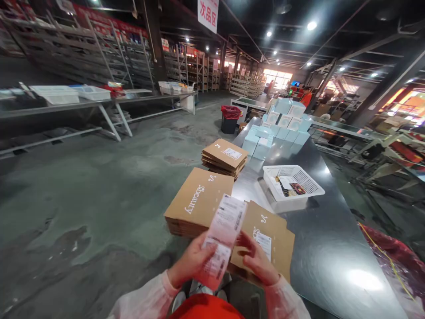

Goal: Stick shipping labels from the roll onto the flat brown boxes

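Note:
A strip of printed labels (227, 217) is pinched in my left hand (195, 257), its thumb lying over the lower part. My right hand (255, 257) is beside the strip's right edge with its fingers apart and curved; whether a fingertip touches the paper is hard to tell. Under the strip lies a stack of flat brown cartons (195, 195) printed with white lettering. To the right, below my right hand, are more flat cartons (282, 239), the top one bearing a white label (264, 243). A third carton pile (222, 153) sits farther back, also labelled on top.
On the metal table (325, 221) stand a white basket (310, 184) holding cards and a pile of light blue boxes (282, 124). A black bin (229, 122) with a red liner is beyond. Red plastic wrap (395, 257) is at right.

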Motion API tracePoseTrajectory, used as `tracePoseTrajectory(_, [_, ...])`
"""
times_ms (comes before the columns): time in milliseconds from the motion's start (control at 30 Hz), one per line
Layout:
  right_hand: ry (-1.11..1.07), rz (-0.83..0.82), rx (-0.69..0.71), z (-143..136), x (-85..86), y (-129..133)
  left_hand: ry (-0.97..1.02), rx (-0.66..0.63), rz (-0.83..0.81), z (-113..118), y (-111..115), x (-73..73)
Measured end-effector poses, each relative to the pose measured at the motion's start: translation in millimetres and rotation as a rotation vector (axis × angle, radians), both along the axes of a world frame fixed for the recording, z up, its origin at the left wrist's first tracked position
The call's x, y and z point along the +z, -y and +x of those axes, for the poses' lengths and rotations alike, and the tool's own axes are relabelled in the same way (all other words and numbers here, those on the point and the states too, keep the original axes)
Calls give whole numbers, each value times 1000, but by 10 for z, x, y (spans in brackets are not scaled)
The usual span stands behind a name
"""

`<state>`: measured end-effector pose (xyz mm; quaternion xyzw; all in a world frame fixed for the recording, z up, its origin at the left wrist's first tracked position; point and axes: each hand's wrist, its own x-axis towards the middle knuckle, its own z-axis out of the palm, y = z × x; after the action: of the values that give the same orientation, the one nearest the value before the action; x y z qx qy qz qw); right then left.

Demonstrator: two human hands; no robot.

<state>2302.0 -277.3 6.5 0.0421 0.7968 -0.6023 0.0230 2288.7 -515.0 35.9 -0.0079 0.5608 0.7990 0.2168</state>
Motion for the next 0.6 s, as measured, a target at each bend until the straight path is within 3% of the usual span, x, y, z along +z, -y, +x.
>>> tracePoseTrajectory(67, [5, -223, 48, 7, 42, 500, -86, -94, -38, 6, -54, -58])
tracePoseTrajectory(167, [32, -258, 131, -3, 112, 896, -104, 57, -53, -89, 3, -73])
tracePoseTrajectory(233, [31, -234, 220, -79, 170, 949, -71, 180, -98, -149, 73, -85])
tracePoseTrajectory(367, [-10, -49, 229, -350, 326, 926, -63, 279, -208, -146, 110, -185])
tracePoseTrajectory(500, [-23, 64, 346, -542, 382, 996, -51, 524, -283, -154, 81, -331])
tracePoseTrajectory(600, [-132, 154, 311, -833, 320, 1064, -14, 513, -215, -242, 148, -434])
